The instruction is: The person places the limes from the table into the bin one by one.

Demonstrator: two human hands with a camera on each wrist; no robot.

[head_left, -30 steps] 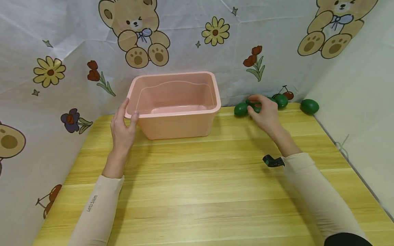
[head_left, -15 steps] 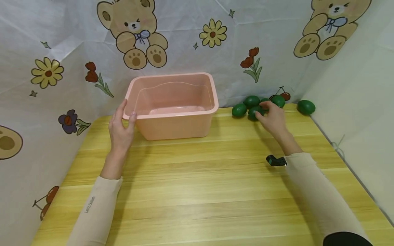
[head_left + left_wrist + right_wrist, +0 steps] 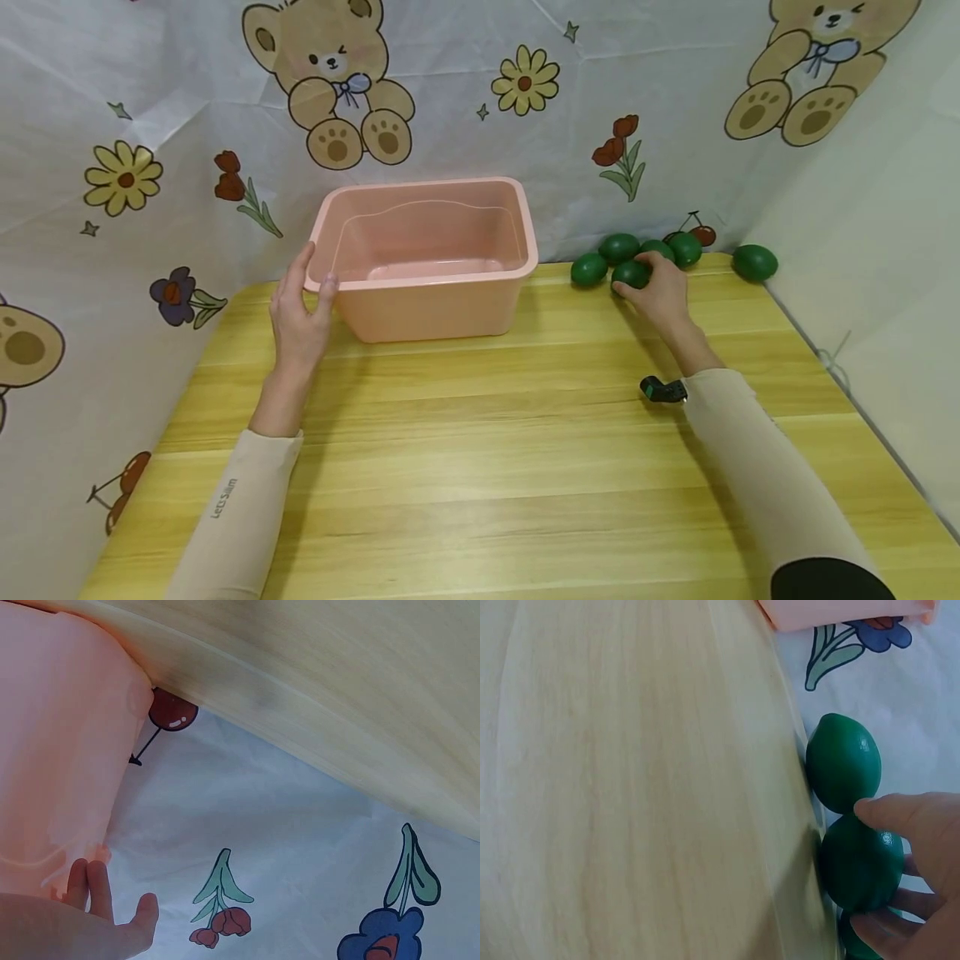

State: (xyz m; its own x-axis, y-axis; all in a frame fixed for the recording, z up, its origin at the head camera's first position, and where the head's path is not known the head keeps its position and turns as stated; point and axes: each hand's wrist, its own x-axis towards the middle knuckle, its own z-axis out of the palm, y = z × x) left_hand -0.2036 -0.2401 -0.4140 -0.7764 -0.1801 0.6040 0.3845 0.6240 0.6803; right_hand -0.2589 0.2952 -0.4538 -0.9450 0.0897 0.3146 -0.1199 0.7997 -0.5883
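R hand [image 3: 665, 293] grips lime [image 3: 629, 273], L hand [image 3: 300, 325] holds tub [image 3: 431, 308] corner
Lime upper R of frame, long axis approx L-R, near table's [image 3: 480, 450] back edge; table runs to btm of frame

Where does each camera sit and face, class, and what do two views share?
Head: on head, facing forward and down at tub and table; left hand, right hand, sleeves show.
Left wrist: on that wrist, facing tub and cloth; left hand shows.
Right wrist: on that wrist, facing green fruits; right hand shows.
Shared: head and right wrist both show green fruits.
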